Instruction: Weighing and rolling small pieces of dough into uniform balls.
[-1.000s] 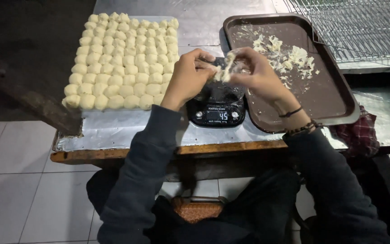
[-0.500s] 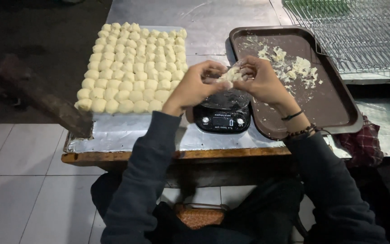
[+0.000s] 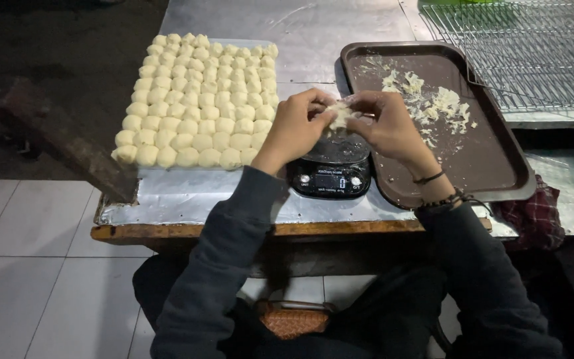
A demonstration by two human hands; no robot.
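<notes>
Pinching the pale dough lump (image 3: pixel 341 114) between our left hand (image 3: pixel 295 127) and right hand (image 3: pixel 386 126) just above the black scale (image 3: pixel 331 174), we should shape it evenly, matching the dough balls (image 3: pixel 197 100) at ten o'clock.

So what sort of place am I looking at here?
Probably a small bakery or food-prep bench: rows of dough balls on a metal-topped table, a kitchen scale, a brown tray and a wire rack.

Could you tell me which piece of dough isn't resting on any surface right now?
The dough piece pinched between both hands above the black scale; the others sit packed in rows or lie as scraps.
</notes>
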